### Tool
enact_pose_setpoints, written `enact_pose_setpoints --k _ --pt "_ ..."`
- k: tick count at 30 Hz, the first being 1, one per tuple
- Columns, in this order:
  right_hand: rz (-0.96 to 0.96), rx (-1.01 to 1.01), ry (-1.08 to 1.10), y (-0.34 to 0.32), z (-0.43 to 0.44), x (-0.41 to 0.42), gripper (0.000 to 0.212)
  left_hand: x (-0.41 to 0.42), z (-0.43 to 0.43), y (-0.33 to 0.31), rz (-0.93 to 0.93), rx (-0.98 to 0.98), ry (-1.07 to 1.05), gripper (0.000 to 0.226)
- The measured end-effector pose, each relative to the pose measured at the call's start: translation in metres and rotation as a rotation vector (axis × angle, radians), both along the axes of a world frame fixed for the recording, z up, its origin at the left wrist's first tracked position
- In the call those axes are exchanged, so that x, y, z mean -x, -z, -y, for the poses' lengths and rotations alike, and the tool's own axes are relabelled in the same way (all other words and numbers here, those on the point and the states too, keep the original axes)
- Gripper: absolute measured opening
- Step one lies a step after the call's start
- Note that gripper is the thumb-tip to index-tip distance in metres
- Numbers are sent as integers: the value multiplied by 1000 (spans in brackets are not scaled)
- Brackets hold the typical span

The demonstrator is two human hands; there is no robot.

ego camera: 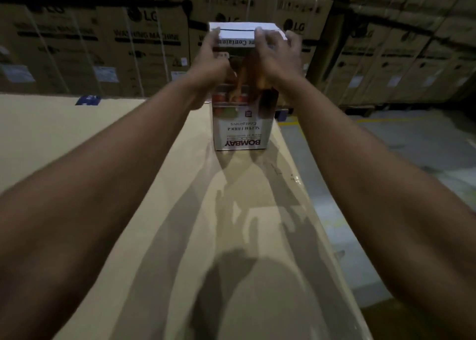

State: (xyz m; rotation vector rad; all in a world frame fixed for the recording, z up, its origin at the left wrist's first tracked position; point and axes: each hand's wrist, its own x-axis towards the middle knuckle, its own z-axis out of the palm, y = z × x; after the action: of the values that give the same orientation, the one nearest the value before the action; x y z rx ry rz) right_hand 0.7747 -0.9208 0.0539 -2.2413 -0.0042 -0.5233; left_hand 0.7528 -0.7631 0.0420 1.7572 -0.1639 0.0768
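Observation:
A printed retail box [240, 123] marked BOMBAY stands upside down on a large tan carton top [180, 210], far in front of me. Its white top flap [242, 31] lies at the upper end. My left hand [210, 61] grips the box's upper left corner, fingers curled over the flap edge. My right hand [277, 56] grips the upper right corner, with its thumb on the flap and fingers round the far side. Both arms are stretched out straight.
Stacked brown washing-machine cartons [144, 38] form a wall behind the box and continue to the right [401, 56]. The tan carton's right edge [319, 210] drops to a grey warehouse floor [412, 146] with a yellow line.

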Motion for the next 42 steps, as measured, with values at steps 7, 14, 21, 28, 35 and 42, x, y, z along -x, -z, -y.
enact_pose_setpoints --k 7,14,21,28,35,42 --pt "107 74 41 21 15 66 44 55 -2 37 25 58 -18 110" --pt "83 72 36 4 31 160 36 153 8 28 30 32 -101 99" --pt "108 4 18 10 47 326 31 331 14 20 70 -53 -117 97" --pt "73 -183 1 8 42 514 34 515 -2 12 97 -135 -90 82" --pt "61 -238 -17 14 27 628 57 614 -21 15 161 -208 -218 78" --pt "-168 -467 -79 28 43 647 90 626 -3 -8 315 -660 -379 74"
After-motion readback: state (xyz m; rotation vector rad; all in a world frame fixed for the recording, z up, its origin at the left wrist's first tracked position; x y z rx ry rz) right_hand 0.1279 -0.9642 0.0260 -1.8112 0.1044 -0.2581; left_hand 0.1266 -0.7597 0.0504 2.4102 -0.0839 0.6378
